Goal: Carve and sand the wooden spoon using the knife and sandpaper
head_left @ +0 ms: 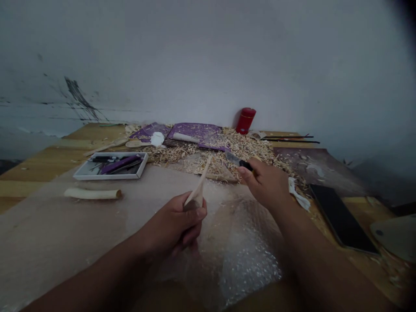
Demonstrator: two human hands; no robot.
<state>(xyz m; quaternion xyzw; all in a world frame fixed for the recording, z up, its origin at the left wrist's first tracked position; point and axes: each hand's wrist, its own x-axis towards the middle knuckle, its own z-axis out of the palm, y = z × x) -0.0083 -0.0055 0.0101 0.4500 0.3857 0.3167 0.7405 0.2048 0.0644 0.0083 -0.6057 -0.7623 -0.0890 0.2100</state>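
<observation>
My left hand [186,219] is closed around the bowl end of a pale wooden spoon [202,180], whose thin handle points up and away from me. Part of the bowl is hidden by my fingers. To the right, my right hand [268,180] grips the dark handle of a knife [234,159]. Its blade points left toward the spoon's handle, with a gap between the two. Beyond both hands lies a thick spread of curled wood shavings [255,149].
At left are a white tray [108,175] of tools and a peeled wooden stick [92,193]. A red canister [245,120] stands by the wall. A black phone [341,219] lies right of my right arm. Clear plastic sheeting [97,234] covers much of the table.
</observation>
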